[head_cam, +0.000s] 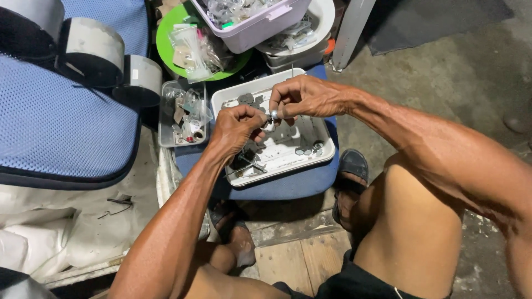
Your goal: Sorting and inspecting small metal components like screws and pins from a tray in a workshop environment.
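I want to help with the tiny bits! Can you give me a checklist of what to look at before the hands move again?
1. Small shiny part pinched between both hands: ok.
2. Left hand closed over the tray: ok.
3. Right hand fingertips on the part: ok.
4. White tray directly under the hands to catch a drop: ok.
5. Tray resting flat on the blue stool: ok.
6. Whether the part is a screw or something else: cannot tell.

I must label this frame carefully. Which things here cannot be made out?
Head view only:
- Small shiny metal part: too small, pinched between left hand and right hand.
- White plastic tray: middle hidden by both hands.
- Lilac plastic bin: cut off by top edge.
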